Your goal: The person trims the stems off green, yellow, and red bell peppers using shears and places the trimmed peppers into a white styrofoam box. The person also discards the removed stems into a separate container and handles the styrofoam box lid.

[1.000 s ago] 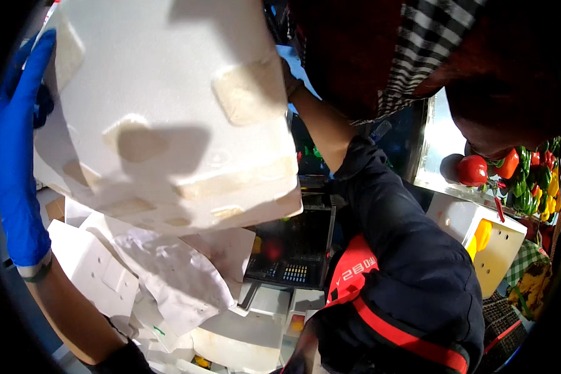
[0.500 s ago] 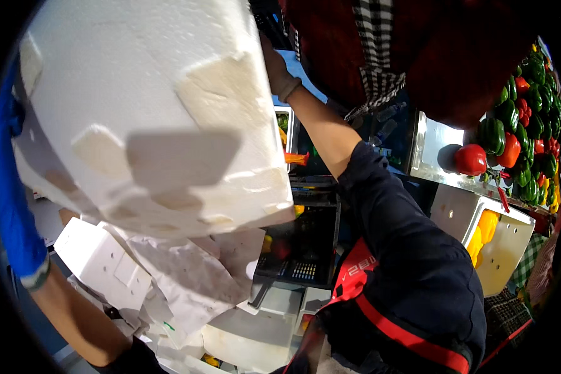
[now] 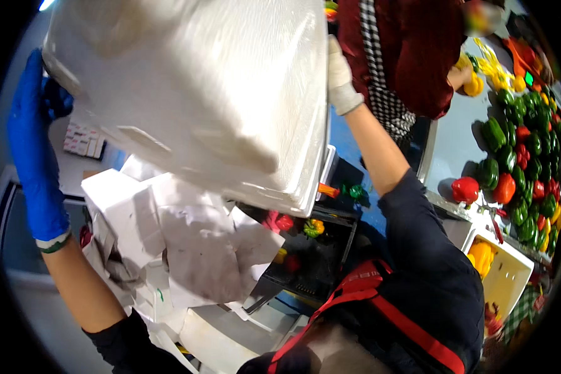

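Note:
A large white foam box [image 3: 193, 93] is lifted in front of me and fills the upper middle of the view. My left hand [image 3: 34, 137], in a blue glove, grips its left side, with the fingers curled at the edge. Along the opposite side, my right hand [image 3: 343, 78] in a whitish glove holds the box's right edge; the fingertips are partly hidden behind it. What the box contains, if anything, cannot be seen. Under it lies a heap of crumpled white paper [image 3: 199, 249] on and beside other foam boxes.
A black crate [image 3: 324, 255] holds a few peppers. At right, a counter [image 3: 452, 143] carries many green and red peppers [image 3: 530, 156]. Below it stands a foam box [image 3: 514, 280] with yellow peppers. Another person in a dark red top [image 3: 411, 56] stands close beyond my right hand.
The foam box has shifted to the right in view and tilted, showing more of its right rim. My left hand has come fully into view, and more of the right glove shows.

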Motion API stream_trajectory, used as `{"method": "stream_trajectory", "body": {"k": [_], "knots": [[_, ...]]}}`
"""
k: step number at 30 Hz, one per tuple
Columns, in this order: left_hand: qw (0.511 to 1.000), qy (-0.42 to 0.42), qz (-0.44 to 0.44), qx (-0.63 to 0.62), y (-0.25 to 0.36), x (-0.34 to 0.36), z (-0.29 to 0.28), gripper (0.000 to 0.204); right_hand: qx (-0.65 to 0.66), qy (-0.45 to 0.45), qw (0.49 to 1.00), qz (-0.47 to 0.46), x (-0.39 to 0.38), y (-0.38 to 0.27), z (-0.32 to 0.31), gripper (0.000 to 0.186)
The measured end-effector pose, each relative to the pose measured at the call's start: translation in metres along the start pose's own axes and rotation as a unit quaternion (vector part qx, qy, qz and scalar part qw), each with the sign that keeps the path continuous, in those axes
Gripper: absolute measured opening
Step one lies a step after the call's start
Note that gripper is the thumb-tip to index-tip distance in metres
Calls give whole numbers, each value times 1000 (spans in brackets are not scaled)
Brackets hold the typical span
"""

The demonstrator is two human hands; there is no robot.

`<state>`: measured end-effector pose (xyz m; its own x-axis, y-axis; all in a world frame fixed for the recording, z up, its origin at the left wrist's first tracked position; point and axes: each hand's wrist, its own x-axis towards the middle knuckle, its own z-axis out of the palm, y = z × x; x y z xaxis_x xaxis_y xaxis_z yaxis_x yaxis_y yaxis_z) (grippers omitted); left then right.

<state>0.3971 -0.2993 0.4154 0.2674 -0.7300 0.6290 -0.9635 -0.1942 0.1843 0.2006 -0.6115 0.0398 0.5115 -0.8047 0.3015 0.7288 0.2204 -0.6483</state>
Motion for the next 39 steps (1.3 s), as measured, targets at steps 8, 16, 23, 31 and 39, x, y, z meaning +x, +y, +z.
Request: {"method": "stream_trajectory", "body": {"k": [8, 16, 23, 31, 39], "knots": [[944, 106, -311, 33, -2, -294, -191, 40, -345, -149, 881, -288, -89, -71, 179, 31], [647, 59, -538, -537, 64, -511, -145, 61, -432, -469, 504, -582, -232, -97, 290, 53], [640, 128, -589, -476, 98, -566, -70, 90, -360, -561, 402, -628, -282, -112, 346, 49], [580, 240, -556, -545, 93, -606, -31, 72, -336, -570, 311, -682, -335, -151, 404, 55], [643, 368, -493, -457, 80, -582, -119, 59, -408, -384, 347, -752, -343, -174, 435, 44]]}}
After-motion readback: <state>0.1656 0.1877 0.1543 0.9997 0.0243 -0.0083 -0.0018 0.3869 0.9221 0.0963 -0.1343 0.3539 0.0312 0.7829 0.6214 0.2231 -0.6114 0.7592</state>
